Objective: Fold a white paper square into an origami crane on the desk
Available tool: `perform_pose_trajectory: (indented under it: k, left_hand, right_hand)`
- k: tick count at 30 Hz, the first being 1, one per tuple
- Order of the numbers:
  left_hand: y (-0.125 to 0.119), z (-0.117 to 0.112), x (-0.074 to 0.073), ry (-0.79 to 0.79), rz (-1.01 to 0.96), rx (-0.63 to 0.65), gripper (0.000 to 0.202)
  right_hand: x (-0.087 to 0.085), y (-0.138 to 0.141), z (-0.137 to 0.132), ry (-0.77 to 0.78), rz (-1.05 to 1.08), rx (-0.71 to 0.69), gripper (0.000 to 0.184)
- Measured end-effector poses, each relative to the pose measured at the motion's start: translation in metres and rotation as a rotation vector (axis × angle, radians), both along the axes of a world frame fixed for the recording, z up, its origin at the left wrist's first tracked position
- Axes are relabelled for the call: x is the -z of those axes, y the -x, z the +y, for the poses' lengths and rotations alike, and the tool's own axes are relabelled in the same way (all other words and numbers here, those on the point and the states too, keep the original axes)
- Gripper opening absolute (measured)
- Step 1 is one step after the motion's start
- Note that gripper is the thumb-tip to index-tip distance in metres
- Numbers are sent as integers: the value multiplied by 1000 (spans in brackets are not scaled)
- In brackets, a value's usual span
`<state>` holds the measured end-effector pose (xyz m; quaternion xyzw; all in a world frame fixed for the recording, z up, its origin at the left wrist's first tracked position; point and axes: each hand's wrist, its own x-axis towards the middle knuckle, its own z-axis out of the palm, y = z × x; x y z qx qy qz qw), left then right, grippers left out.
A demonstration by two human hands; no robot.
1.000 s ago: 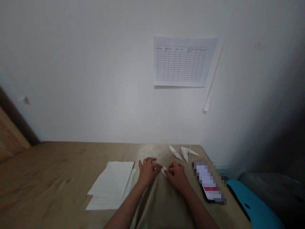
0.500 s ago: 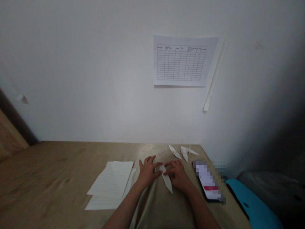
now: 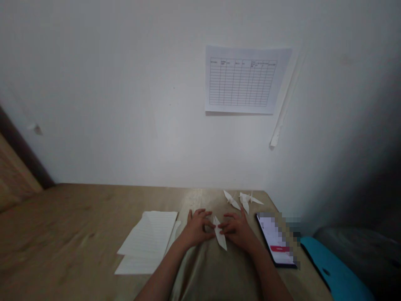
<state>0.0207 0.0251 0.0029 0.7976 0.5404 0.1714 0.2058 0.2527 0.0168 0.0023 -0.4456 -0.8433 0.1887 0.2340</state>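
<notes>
A narrow, pointed piece of folded white paper (image 3: 221,239) lies at a slant between my hands near the front of the table, its upper end split into points. My left hand (image 3: 198,228) has its thumb and index finger curled together at the paper's left edge. From the other side, the fingertips of my right hand (image 3: 238,230) grip the paper's right edge, around its middle. Beyond my right hand rest several folded paper cranes, one white crane (image 3: 232,200) standing slightly apart from a close cluster (image 3: 245,201).
Lined paper sheets (image 3: 148,234) are stacked left of my left arm. A phone (image 3: 275,244) with a lit, partly blurred screen lies on the right. The brown-covered table (image 3: 78,234) meets a wall bearing a printed chart (image 3: 242,85). A blue object (image 3: 335,267) sits beyond the right edge.
My fingers have shifted slightly on the folded paper, and its upper end now shows separate points. The whole view has moved a little, with things appearing slightly further right.
</notes>
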Motion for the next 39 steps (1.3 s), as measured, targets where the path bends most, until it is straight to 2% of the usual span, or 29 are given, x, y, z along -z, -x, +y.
perform_pose_trajectory:
  k: [6, 14, 21, 26, 32, 39]
  left_hand:
    - [-2, -2, -5, -39, -4, 36, 34]
    - [-5, -1, -8, -62, -53, 27, 16]
    - [-8, -1, -7, -96, -40, 21, 9]
    - [-10, 0, -7, -54, -46, -56, 4]
    - [-13, -1, -6, -19, -32, -163, 5]
    - [-16, -1, -5, -28, -36, -217, 2]
  right_hand:
    - [-2, 9, -3, -61, 49, 51, 26]
    - [1, 17, -2, -71, 81, 148, 17]
    - [9, 17, 2, -63, 98, 152, 17]
    - [13, 18, 4, -28, 111, 187, 18]
    - [13, 27, 1, -131, 33, 312, 12]
    - [13, 34, 0, -188, -72, 372, 8]
